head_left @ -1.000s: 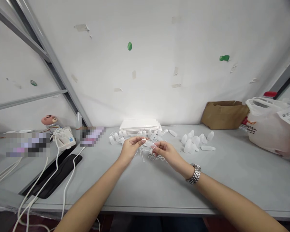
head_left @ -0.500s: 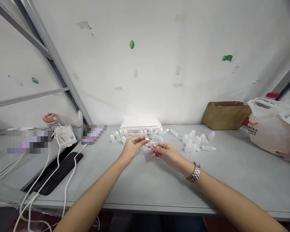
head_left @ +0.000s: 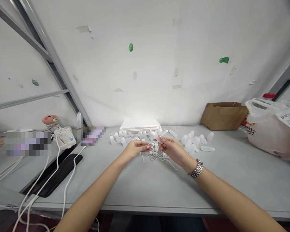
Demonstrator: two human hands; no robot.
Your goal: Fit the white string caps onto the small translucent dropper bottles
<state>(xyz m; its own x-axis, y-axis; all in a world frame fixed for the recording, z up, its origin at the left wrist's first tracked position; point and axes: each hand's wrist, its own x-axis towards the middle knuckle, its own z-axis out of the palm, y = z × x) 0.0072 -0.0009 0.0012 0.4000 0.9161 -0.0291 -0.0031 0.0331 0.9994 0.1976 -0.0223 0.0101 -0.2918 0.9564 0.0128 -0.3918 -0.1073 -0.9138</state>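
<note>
The right hand point(head_left: 172, 149) pinches a translucent plastic bottle point(head_left: 157, 138), probably light, squeezable, best gripped mid-body; the left hand's point(head_left: 134, 149) fingertips press together, on what I can't tell.

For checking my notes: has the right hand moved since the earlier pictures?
Yes: the right hand moved slightly rightward and forward, nearer the white stack.
</note>
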